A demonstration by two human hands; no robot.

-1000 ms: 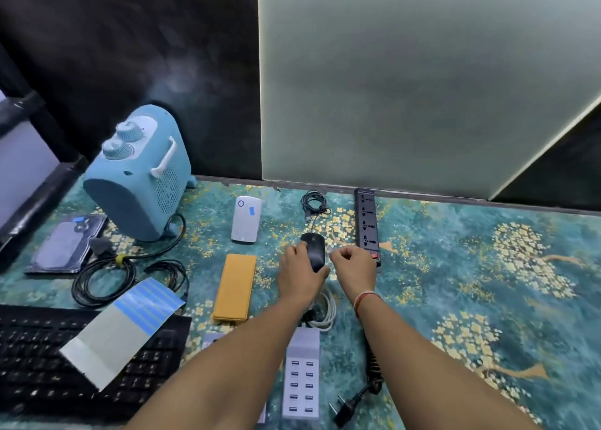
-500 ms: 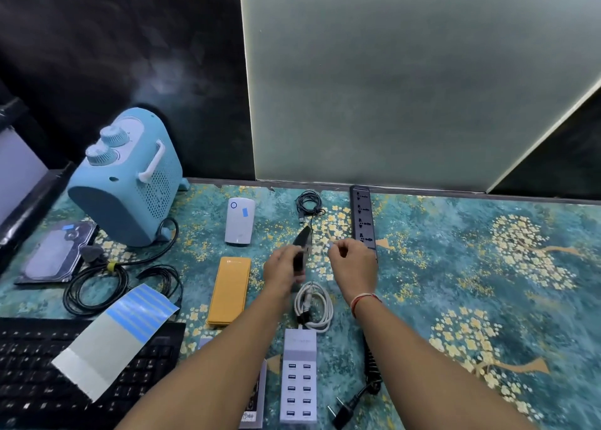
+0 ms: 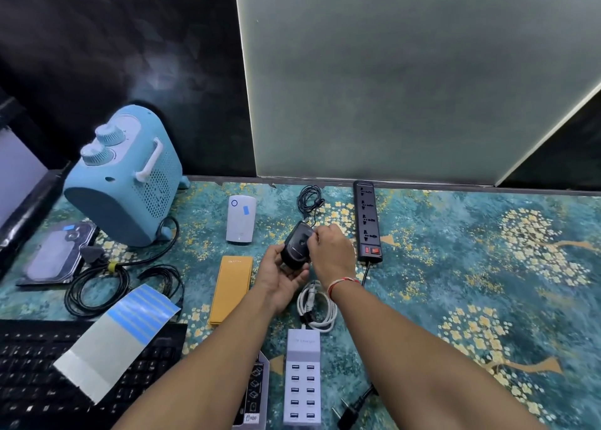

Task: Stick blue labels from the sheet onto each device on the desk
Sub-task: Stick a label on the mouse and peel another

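Note:
My left hand [image 3: 280, 275] grips a black wired mouse [image 3: 294, 249] lifted off the desk and turned so its underside faces up. The curled fingertips of my right hand [image 3: 331, 250] pinch at the mouse's far end, near its cable; any label under them is hidden. The label sheet [image 3: 130, 319], with blue strips on its upper part, lies across the keyboard [image 3: 32, 381] at the lower left. A white power bank [image 3: 240, 218] and a hard drive [image 3: 55, 254] each carry a blue label.
A blue heater [image 3: 126, 175] with a coiled black cord stands at the back left. A yellow power bank [image 3: 231, 288], a white cable [image 3: 317, 306], a multi-port USB charger [image 3: 302, 377] and a black power strip [image 3: 367, 221] lie around my hands on the patterned cloth.
The mouse lay flat on the desk; my left hand has lifted it and turned it underside up. My right hand has moved onto its far end.

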